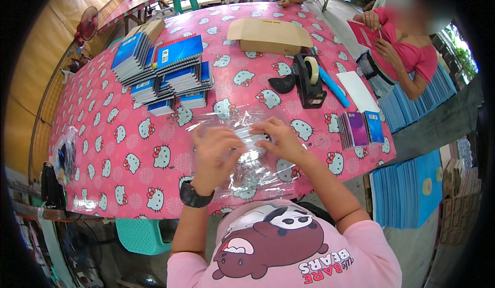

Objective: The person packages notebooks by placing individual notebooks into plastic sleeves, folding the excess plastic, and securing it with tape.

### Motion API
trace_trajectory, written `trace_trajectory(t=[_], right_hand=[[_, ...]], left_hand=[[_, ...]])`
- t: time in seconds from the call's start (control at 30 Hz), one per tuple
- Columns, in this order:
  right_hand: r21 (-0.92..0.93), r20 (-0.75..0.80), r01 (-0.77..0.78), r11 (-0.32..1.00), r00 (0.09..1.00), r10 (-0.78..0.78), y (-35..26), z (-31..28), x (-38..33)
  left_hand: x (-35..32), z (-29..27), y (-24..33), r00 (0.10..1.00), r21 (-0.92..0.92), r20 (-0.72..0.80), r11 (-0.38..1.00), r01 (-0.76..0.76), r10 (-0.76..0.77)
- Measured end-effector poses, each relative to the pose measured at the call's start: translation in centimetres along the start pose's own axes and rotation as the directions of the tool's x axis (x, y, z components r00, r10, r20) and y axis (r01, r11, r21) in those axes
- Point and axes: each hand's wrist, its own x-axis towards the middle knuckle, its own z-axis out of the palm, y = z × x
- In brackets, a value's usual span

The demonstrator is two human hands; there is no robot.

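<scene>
Clear, shiny plastic [252, 177] lies crinkled on the table directly in front of me. My left hand [211, 151], with a black watch on its wrist, is over the left side of the plastic. Its fingers are bent and blurred by motion. From the right, my right hand [281, 139] grips the plastic, thumb and fingertips around a pale, glossy folded part [250, 137]. Glare hides whether anything lies inside that part.
Piled spiral notebooks [178, 53] stand far left. A flat open cardboard box [273, 39], a black tape dispenser [308, 84] and a blue stick [334, 86] are ahead. More notebooks [357, 129] stand at right. A person in pink [407, 56] holds a red item [363, 34].
</scene>
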Motion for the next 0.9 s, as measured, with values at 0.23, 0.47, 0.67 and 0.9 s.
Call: trace_trajectory(t=[0.23, 0.47, 0.67, 0.9], right_hand=[[-0.054, 0.034, -0.024, 0.998, 0.999, 0.026, 0.5, 0.7, 0.1], [-0.002, 0.069, -0.028, 1.0, 0.997, 0.028, 0.7, 0.4, 0.0], [0.005, 0.079, 0.023, 1.0, 0.997, -0.024, 1.3, 0.7, 0.1], [-0.067, -0.014, 0.081, 0.994, 0.997, -0.082, 2.5, 0.6, 0.3]], left_hand=[[-4.7, 4.3, -2.9, 0.945, -0.107, -0.22, 0.968, 0.225, -0.244], [-5.5, 6.3, -3.1, 0.959, -0.043, -0.157, 0.972, 0.232, -0.236], [-4.5, 5.2, -3.6, 0.987, -0.055, 0.071, 0.988, 0.145, -0.141], [-3.2, 4.7, -3.3, 0.977, -0.032, 0.193, 0.994, 0.103, -0.095]])
